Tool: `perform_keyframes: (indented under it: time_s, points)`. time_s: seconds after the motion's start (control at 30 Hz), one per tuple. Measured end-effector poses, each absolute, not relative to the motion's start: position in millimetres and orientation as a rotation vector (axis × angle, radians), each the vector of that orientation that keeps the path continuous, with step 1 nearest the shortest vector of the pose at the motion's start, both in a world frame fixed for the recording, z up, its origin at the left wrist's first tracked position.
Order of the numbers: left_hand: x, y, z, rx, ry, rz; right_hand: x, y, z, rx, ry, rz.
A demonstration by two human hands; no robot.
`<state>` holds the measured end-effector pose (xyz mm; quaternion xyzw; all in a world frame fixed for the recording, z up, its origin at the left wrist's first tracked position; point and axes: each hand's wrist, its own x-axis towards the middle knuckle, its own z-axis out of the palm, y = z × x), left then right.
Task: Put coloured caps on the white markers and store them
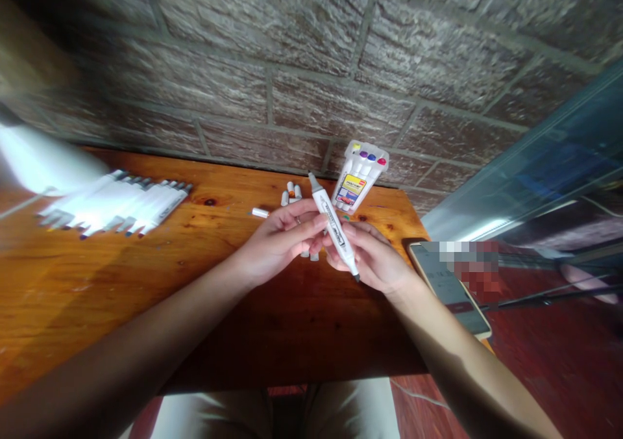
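Between my two hands a white double-ended marker [335,226] is held up at a slant above the table, with both of its tips bare. My left hand [280,239] pinches its barrel between thumb and fingers. On the other side my right hand [370,254] grips the lower part of the same marker. Several small white caps [291,191] lie on the wood just past my left hand, and one more cap [260,212] is to their left. Behind the hands stands a clear case of markers [357,178] with coloured ends and a yellow label.
Several white markers [117,205] lie in a row on the wooden table [214,238] at left, beside a bright white lamp-like shape [43,153]. A phone or tablet [452,289] rests at the right edge. A stone-block wall [311,108] rises behind the table.
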<state>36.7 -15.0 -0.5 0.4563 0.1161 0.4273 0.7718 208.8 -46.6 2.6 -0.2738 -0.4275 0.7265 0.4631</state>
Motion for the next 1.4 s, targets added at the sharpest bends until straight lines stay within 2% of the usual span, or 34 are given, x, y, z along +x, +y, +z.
perform_keyframes:
  time_s: [1.1, 1.4]
  points:
    - [33.5, -17.6, 1.0, 0.947, 0.239, 0.892, 206.5, -48.9, 2.4, -0.646, -1.043, 1.807]
    - [42.2, -21.7, 6.2, 0.953, 0.286, 0.952, 202.8, -46.3, -1.8, -0.401, -0.981, 1.964]
